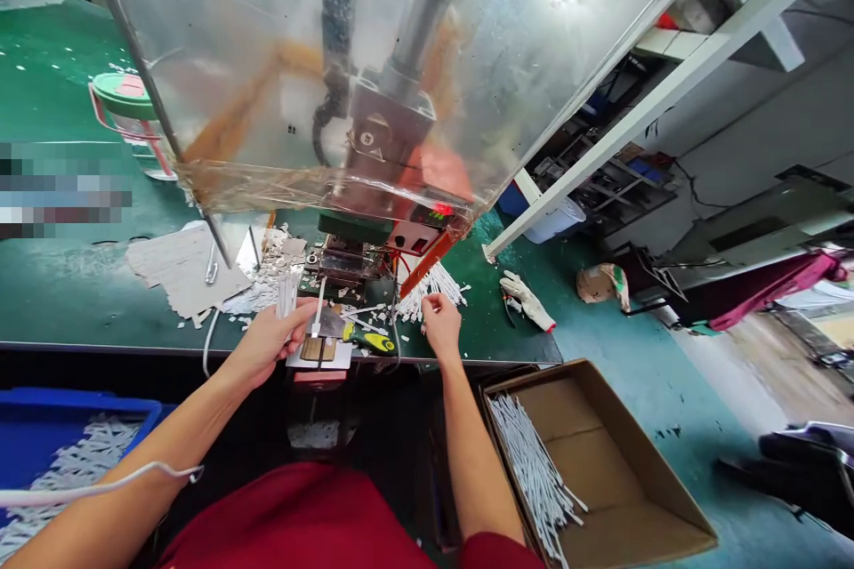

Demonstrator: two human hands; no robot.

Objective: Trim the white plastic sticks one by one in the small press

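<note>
My left hand (272, 340) is closed around an upright bundle of thin white strips (286, 295), in front of the machine. By its fingertips, a single white strip (320, 307) reaches up to the metal block (342, 261) under the press head. My right hand (441, 329) has its fingers curled together at the near side of a loose pile of white strips (437, 283); what lies between the fingers, if anything, is hidden. Between both hands lies a scraper with a yellow and black handle (374, 339), its blade beside a small plate (320, 351) at the table edge.
A cloudy plastic sheet (233, 36) hangs around the machine. Torn cardboard (190, 267) and white scraps lie left; a glove (527, 300) lies right. Below are a carton (633, 462) and a blue bin (80, 400), both containing white strips. A green-lidded jug (133, 107) stands back left.
</note>
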